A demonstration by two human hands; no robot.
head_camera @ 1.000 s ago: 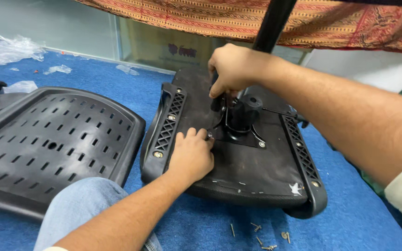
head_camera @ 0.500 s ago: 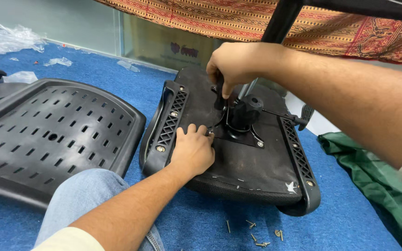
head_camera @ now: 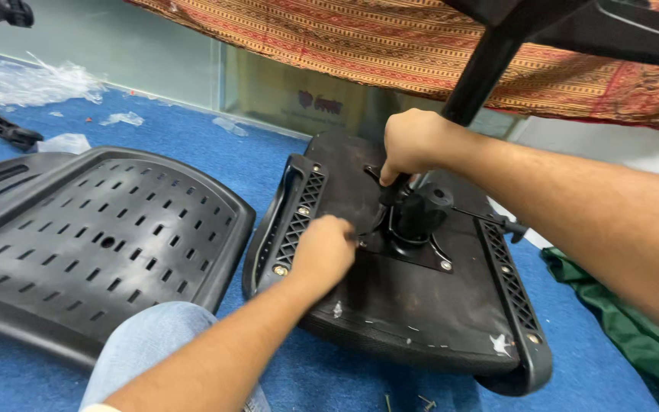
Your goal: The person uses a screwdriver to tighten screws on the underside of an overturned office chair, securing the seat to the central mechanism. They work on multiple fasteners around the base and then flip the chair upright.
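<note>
- Blue carpet floor (head_camera: pixel 192 145): everything lies on it; clear plastic wrap scraps (head_camera: pixel 32 80) at far left, a few loose screws (head_camera: pixel 421 400) near the bottom edge.
- Patterned red-gold cloth (head_camera: pixel 345 38) hangs across the top; green cloth (head_camera: pixel 627 320) bunched on the floor at right.
- Perforated black backrest shell (head_camera: pixel 93 236): flat on the floor, left of the seat, just beside it, not touched by either hand. Blue-jeans knee (head_camera: pixel 154 343) pokes in below it.
- Upturned chair seat (head_camera: pixel 421 320): underside up, centre of view, long axis running from near-right to far-left, ribbed side rails w/ brass-coloured bolts along both edges.
- Seat mechanism plate (head_camera: pixel 421 244): black metal, bolted at mid-seat, round hub standing up from it, thin lever sticking out to the right.
- Right hand (head_camera: pixel 413 141): closed in a fist round a dark tool handle or lever (head_camera: pixel 387 192) that points down onto the plate's far-left corner; can't tell exactly what it is, fingers hide the top.
- Left hand (head_camera: pixel 322 252): fingers curled down, pressed on the seat at the plate's left edge; whether it pinches sth small (bolt, washer) can't tell – fingertips hidden.
- Key relation: plate sits between the two hands, right hand above and behind it, left hand beside it on the left. Both abt equally close; left is touching seat level, right reaches it via the handle.
</note>
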